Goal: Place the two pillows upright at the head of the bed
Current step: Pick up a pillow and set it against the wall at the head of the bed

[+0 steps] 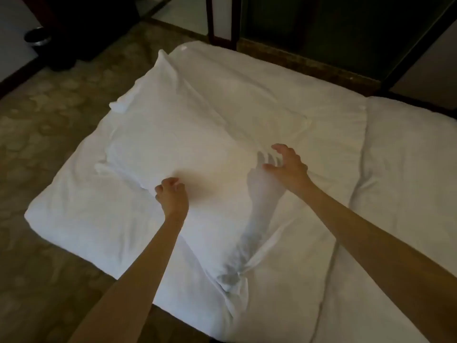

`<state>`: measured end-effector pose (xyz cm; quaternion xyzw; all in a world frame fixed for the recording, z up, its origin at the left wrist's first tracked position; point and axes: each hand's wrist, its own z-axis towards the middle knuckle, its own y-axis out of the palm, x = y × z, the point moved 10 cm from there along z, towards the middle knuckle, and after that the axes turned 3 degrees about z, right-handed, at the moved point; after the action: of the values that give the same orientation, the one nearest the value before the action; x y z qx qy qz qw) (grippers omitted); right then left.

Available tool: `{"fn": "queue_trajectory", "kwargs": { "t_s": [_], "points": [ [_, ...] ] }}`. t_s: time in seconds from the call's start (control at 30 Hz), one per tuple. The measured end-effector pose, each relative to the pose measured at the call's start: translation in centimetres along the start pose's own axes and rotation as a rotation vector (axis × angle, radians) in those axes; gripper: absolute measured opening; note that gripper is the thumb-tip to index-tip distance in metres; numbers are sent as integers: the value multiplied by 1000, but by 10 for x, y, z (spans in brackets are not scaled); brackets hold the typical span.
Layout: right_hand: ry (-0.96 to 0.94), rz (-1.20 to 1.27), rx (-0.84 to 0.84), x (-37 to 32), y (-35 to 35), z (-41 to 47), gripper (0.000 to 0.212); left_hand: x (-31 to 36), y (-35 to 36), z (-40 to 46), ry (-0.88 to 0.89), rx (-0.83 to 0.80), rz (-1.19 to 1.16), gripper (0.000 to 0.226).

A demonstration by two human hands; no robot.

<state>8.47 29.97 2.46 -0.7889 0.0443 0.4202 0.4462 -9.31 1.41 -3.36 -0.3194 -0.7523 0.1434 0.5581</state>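
Your view looks down on a white-sheeted bed (284,243) that fills the centre and right of the frame. One plump white fabric pillow (173,134) lies flat on it, running from the upper left of the frame toward the centre, its far corner pointing up near the top. A second white padded piece (408,169) lies at the right edge of the frame; you cannot tell whether it is the other pillow or folded bedding.

Your left hand (171,196), lower centre-left, is curled closed and pinches the pillow's near edge, arm extended from the bottom left. Your right hand (288,167), right of centre, is spread open with fingers bent, hovering just above the sheet beside the pillow's right end and holding nothing; its shadow falls on the sheet beneath.

Patterned beige carpet (49,134) lies at left. Dark wooden posts (222,21) stand beyond the bed at the top of the frame.
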Motion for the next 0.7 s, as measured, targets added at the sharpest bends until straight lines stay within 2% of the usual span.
{"fn": "queue_trajectory", "kwargs": {
  "t_s": [0.07, 0.13, 0.2, 0.3, 0.37, 0.43, 0.6, 0.7],
  "points": [
    [-14, -111, -39, -11, 15, 15, 65, -15, -13, 12, -101, 100, 10, 37],
    [-6, -166, -103, -17, 35, 27, 73, -36, -16, 18, -226, 126, -44, 41],
    [-20, -225, -139, -23, 54, 37, 76, -64, -7, 22, -384, 70, -165, 45],
    [-52, -328, -112, -29, 68, 47, 78, -87, 18, 23, -537, -111, -403, 35],
    [-45, -374, -76, -28, 72, 48, 79, -93, 28, 21, -566, -198, -427, 57],
    [-53, -420, -34, -27, 74, 48, 78, -94, 28, 23, -564, -169, -410, 70],
    [-120, -483, 34, -33, 78, 45, 51, -82, 21, 30, -532, -64, -406, 42],
    [-196, -462, 49, -40, 78, 43, 40, -80, 21, 28, -544, -15, -478, 39]
  ]
}}
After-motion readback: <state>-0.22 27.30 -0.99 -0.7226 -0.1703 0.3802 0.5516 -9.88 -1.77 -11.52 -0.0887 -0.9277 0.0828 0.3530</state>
